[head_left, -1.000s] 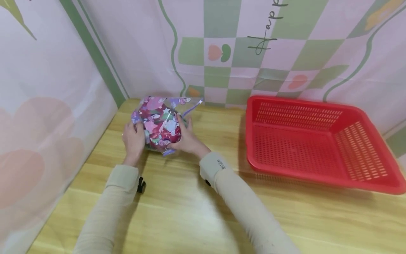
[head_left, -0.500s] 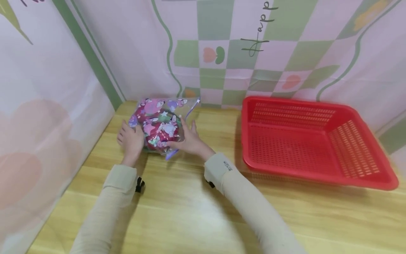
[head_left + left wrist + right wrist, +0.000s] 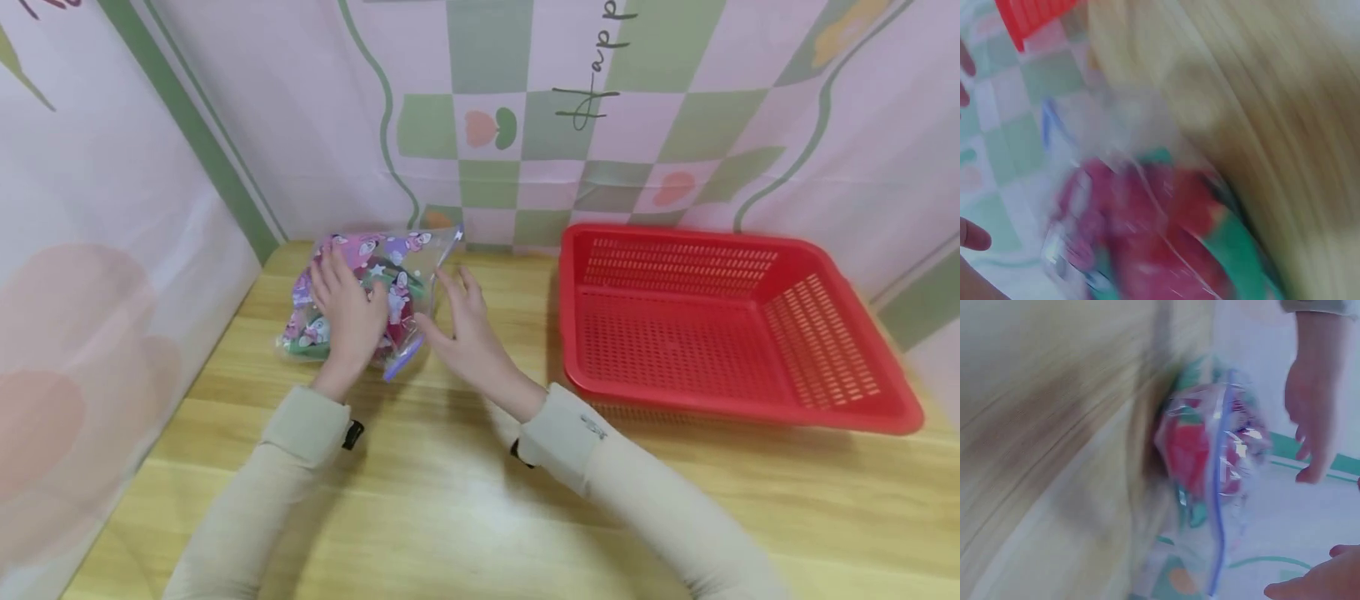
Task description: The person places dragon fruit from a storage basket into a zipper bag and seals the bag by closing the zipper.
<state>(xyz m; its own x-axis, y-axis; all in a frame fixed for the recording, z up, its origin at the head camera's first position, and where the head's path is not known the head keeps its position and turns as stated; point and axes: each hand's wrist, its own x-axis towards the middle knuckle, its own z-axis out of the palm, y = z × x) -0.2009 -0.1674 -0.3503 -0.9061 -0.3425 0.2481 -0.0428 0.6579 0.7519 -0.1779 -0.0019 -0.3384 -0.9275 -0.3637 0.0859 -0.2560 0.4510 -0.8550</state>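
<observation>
A clear zip bag (image 3: 401, 292) with pink and purple cartoon prints and a purple zip edge lies on the wooden table. Red and green contents show through it, too blurred in the left wrist view to name. Over the bag's left part is my left hand (image 3: 351, 315), fingers extended; the right wrist view shows this left hand (image 3: 1315, 400) apart from the bag. My right hand (image 3: 474, 337) is beside the zip edge, thumb and fingers spread. In the right wrist view its fingers (image 3: 1319, 581) look apart from the bag, holding nothing.
A red plastic basket (image 3: 568, 333) with perforated walls stands to the right on the table (image 3: 435, 508). Printed cloth (image 3: 322, 150) hangs behind and along the left side, close to the bag.
My left hand has moved from the bag's left side to above it, going right. The right hand has drawn back slightly from the bag. The head view has shifted a little.
</observation>
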